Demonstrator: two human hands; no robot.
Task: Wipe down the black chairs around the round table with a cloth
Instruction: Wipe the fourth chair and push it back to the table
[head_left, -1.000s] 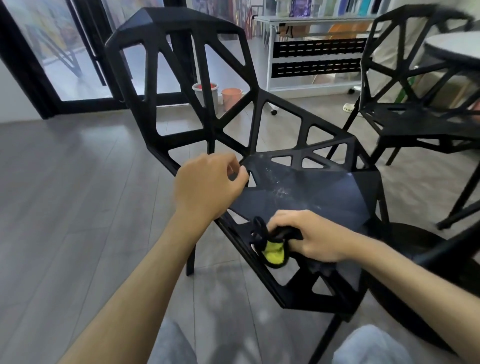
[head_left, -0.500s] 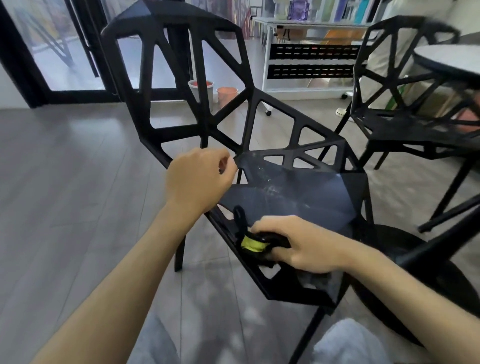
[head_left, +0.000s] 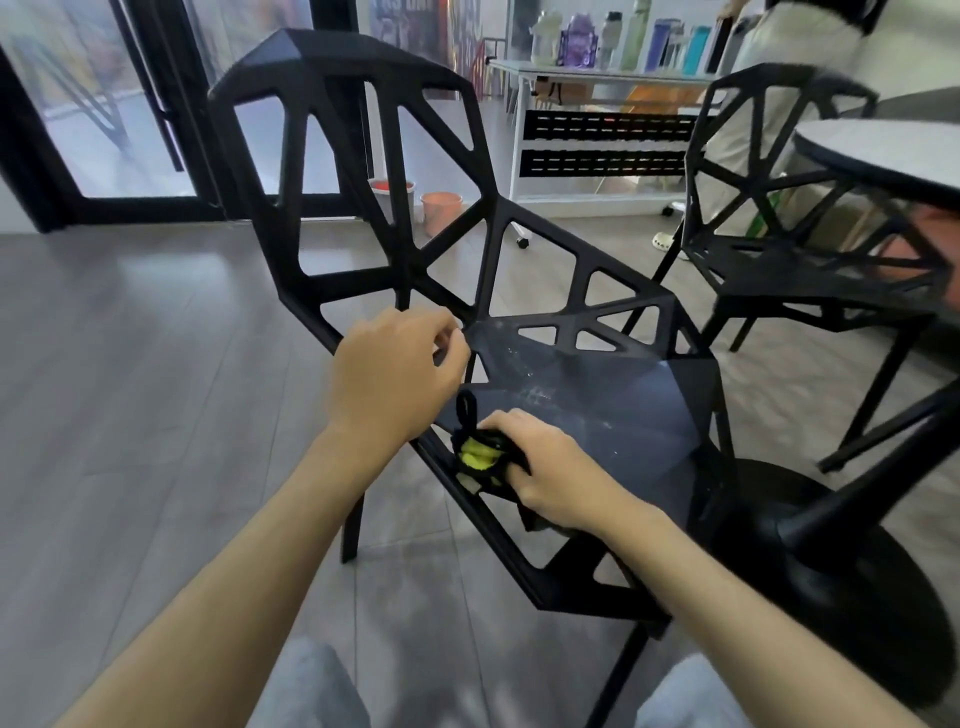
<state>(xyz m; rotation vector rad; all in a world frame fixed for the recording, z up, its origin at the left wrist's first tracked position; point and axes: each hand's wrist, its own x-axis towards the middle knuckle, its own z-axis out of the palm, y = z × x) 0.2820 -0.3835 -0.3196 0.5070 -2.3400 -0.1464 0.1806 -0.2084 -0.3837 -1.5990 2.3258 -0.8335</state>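
A black chair (head_left: 597, 410) with a lattice back and a dusty, smudged seat stands right in front of me. My left hand (head_left: 395, 374) grips the chair frame where the back meets the seat's left edge. My right hand (head_left: 550, 470) holds a bunched black and yellow cloth (head_left: 480, 449) and presses it on the seat's near left rim. Its black loop sticks up from the bundle. A second black chair (head_left: 779, 218) stands at the right, beside the round table (head_left: 893, 156).
The table's black disc base (head_left: 841, 582) and slanted leg sit close to the chair's right side. Two orange buckets (head_left: 441, 210) stand on the grey wood floor behind the chair. A white shelf (head_left: 597, 145) with bottles lines the back wall. My knees show at the bottom edge.
My right hand slid the cloth a short way along the seat's near left rim, toward my left hand. The left hand kept its grip on the frame.
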